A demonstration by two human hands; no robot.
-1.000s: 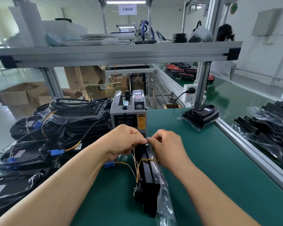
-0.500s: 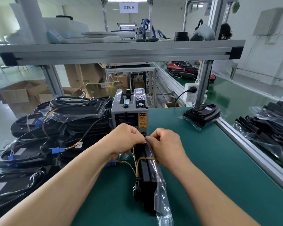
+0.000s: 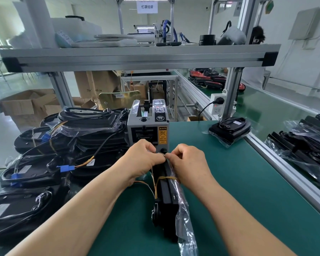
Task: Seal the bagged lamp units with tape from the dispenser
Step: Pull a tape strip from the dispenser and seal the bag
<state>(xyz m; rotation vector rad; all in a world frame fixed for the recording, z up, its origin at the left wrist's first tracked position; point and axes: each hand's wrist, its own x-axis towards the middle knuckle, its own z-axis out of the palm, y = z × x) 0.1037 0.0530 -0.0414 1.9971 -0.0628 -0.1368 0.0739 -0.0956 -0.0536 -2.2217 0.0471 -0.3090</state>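
the bagged lamp stands on its edge at the centre of the green counter, running from 6 o'clock up toward 12, with a yellow band round its middle. my left grip and right grip meet at its far end. both have their fingers curled tight, each pinching the top of the clear bag. i cannot tell whether a strip of tape sits between the fingertips. the tape dispenser stands just beyond my knuckles at 12 o'clock. a pile of bagged lamps crowds the counter at 9 o'clock. one more bagged unit lies well apart at 2 o'clock.
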